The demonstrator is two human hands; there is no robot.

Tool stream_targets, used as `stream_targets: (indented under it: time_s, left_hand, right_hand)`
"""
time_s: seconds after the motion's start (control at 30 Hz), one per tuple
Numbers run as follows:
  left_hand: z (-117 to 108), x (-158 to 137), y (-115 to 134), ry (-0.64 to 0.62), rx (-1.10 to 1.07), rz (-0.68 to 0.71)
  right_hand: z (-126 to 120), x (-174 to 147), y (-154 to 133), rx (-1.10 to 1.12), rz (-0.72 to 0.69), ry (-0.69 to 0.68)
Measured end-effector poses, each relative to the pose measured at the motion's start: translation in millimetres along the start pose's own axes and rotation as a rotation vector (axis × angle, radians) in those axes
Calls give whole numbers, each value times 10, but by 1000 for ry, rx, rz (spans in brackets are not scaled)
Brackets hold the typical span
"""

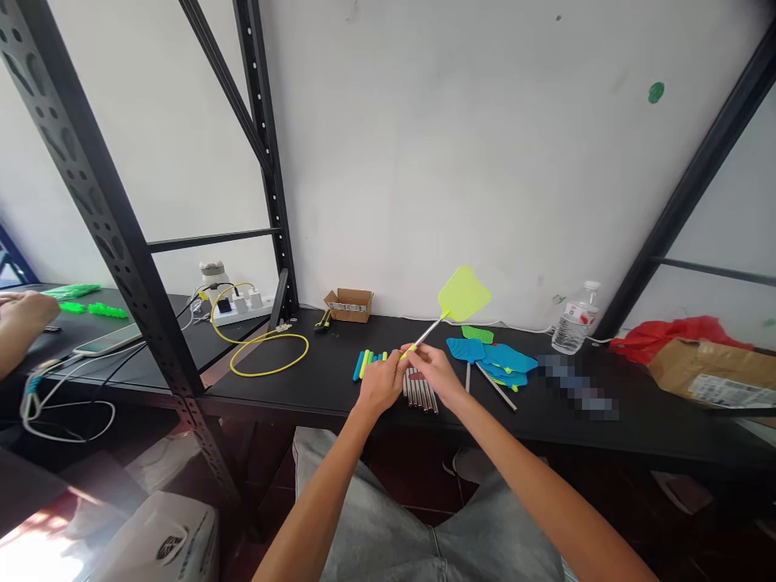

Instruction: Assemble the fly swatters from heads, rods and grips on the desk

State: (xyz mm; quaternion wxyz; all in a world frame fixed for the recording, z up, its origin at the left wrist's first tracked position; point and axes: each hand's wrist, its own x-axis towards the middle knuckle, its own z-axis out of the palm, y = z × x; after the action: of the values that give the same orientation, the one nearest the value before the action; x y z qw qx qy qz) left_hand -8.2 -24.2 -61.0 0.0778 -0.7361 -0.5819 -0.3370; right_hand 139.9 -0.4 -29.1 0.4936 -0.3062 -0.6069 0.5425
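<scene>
My left hand (381, 384) and my right hand (437, 373) meet over the black table, both closed on a yellow-green fly swatter (464, 293). Its flat head points up and away, and a thin metal rod runs down to a yellow grip between my fingers. Beneath my hands lies a row of metal rods (420, 396), partly covered. Just left of them are several blue and yellow grips (364, 365). On the right, blue fly swatter heads (503, 360) lie in a loose pile with a green head (478, 334) behind; some have metal rods attached.
A small open cardboard box (350, 305) and a yellow-black cutter (323, 322) stand near the wall. A yellow cable (270, 374) loops at left. To the right are a water bottle (575, 319), red cloth (679, 333) and large carton (715, 372). Another person's hand (27, 319) shows far left.
</scene>
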Motion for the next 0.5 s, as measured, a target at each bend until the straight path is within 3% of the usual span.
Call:
stream_targets:
  time_s: [0.1, 0.23, 0.3, 0.37, 0.5]
  left_hand:
    - [-15, -5, 9, 21, -23, -9]
    - [-3, 5, 23, 47, -53, -21]
    - [6, 11, 24, 42, -73, -23]
    - [13, 15, 21, 30, -86, -22]
    - [20, 18, 14, 29, -75, -31]
  right_hand:
    - [122, 86, 72, 9, -34, -1]
    - [-103, 401, -54, -67, -40, 145]
    - [-306, 577, -157, -289, -102, 213]
    - [-500, 719, -239, -652, -142, 228]
    - [-730, 855, -235, -1151, -36, 187]
